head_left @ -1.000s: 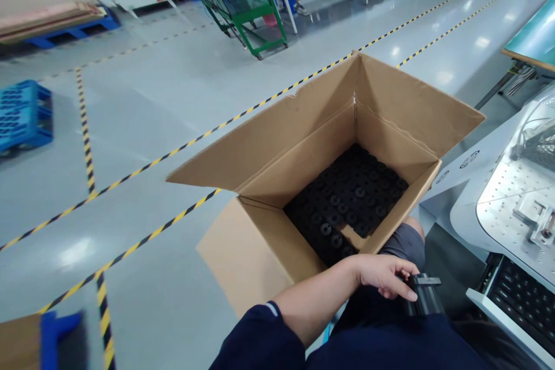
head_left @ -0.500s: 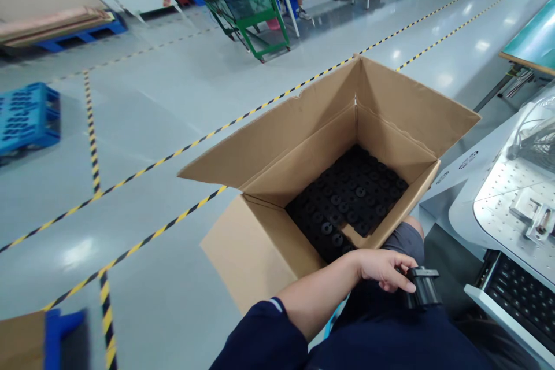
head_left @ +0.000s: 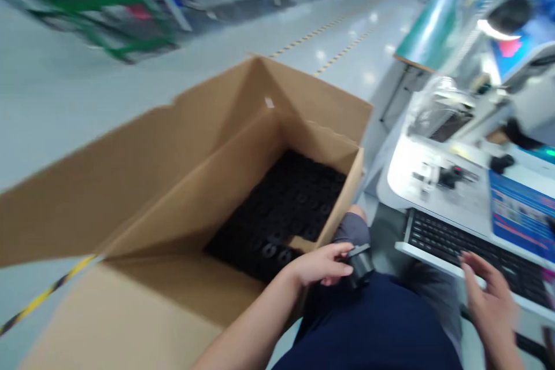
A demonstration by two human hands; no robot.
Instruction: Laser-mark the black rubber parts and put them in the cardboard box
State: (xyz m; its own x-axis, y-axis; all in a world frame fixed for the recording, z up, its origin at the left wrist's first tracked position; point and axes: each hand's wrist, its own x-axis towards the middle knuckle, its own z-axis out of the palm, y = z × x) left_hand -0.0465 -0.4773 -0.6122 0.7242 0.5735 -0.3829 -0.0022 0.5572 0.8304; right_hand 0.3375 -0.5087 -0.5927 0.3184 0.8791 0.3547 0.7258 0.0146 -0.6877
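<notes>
My left hand (head_left: 332, 266) grips a small black part (head_left: 360, 265) between thumb and fingers, just outside the near edge of a large open cardboard box (head_left: 243, 156). Inside that box lie many black round parts (head_left: 277, 208) packed in rows, with a gap at the near side. At the right, my right hand (head_left: 489, 289) hovers by the front edge of a black keyboard (head_left: 459, 243). Its fingers are a little apart and nothing shows between them.
A white workbench (head_left: 401, 167) on the right holds a small black device (head_left: 451, 176) and a blue printed sheet (head_left: 522, 208). Farther off stand a green-topped table (head_left: 433, 29) and a green metal rack (head_left: 99, 0). Yellow-black tape marks the floor.
The view has swung to the right, so more of the workbench and keyboard shows. My right hand has come into view. My left hand still holds the black part beside the box.
</notes>
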